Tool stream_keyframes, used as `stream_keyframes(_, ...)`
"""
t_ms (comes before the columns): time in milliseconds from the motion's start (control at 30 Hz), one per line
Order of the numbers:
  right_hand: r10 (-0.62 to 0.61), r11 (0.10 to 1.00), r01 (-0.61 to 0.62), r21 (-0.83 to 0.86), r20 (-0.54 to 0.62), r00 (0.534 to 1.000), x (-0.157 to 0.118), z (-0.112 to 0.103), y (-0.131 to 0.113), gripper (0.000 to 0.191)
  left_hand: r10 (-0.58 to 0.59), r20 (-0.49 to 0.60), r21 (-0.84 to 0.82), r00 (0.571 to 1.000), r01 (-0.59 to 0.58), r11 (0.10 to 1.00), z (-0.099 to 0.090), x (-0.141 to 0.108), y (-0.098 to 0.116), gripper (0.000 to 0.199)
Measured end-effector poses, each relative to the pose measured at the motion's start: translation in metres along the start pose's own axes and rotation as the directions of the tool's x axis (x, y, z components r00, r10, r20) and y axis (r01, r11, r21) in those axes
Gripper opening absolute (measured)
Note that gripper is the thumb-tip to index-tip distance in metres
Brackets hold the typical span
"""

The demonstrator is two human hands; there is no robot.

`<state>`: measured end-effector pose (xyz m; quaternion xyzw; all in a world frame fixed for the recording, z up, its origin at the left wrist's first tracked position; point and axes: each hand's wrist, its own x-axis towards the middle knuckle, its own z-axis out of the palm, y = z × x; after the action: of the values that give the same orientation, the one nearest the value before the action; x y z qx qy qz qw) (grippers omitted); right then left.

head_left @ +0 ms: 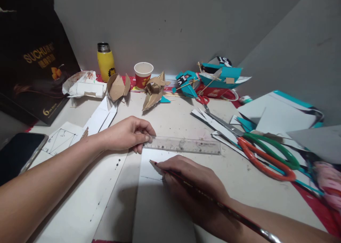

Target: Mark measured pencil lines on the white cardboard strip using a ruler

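Observation:
My left hand (133,133) grips the left end of a clear plastic ruler (183,145) between thumb and fingers. The ruler lies along the far edge of a white strip of card (160,204), which bears a thin drawn line and small marks. In my right hand (191,186) is a dark red pencil (197,191), its tip a little below the ruler, over the card. I cannot tell whether the tip touches the card. A marked white sheet (87,193) lies under my left forearm.
Large scissors with green and orange handles (266,156) lie among card scraps at right. A yellow bottle (106,61), a paper cup (143,76) and cardboard models (154,92) stand along the back. A phone (20,156) and a dark box (34,61) are at left.

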<state>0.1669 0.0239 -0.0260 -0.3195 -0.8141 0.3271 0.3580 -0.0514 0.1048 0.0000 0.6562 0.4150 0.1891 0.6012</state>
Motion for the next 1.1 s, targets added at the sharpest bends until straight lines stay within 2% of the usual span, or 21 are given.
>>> stream_keyframes(767, -0.095, 0.995, 0.095, 0.041, 0.012, 0.995, -0.0015, 0.0009, -0.002, 0.035, -0.036, -0.02, -0.032, 0.999, 0.035, 0.999, 0.0001, 0.0002, -0.0019, 0.011)
stream_keyframes(1100, -0.114, 0.994, 0.114, -0.007, -0.019, 0.993, 0.0008, 0.0019, -0.0035, 0.029, -0.033, -0.02, -0.071, 0.999, 0.032, 0.997, -0.0007, 0.0019, -0.0052, 0.012)
